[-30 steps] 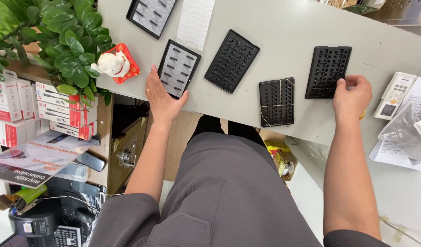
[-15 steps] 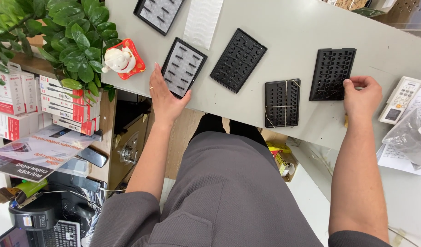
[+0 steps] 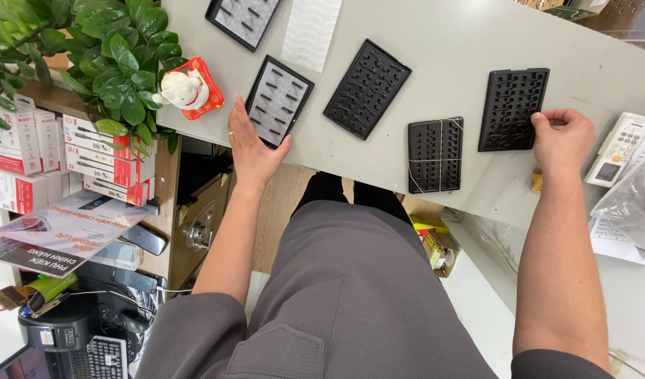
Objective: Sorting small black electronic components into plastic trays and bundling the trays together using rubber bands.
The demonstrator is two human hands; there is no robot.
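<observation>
Left hand (image 3: 251, 149) grip released, flat against white-lined black tray (image 3: 279, 100), right hand (image 3: 562, 138) pinching black gridded tray (image 3: 512, 109)

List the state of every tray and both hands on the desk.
Left hand: flat on desk, touching white-lined tray.
Right hand: fingers at the edge of right tray.
Banded tray: tied with rubber bands.
Middle tray: lying free, untouched.
Top tray: partly out of view.

I see the top tray (image 3: 242, 20) cut off by the upper edge. My right hand (image 3: 562, 140) hides its fingertips against the black tray (image 3: 512, 109). The small slotted pieces in every tray are too tiny to identify.
</observation>
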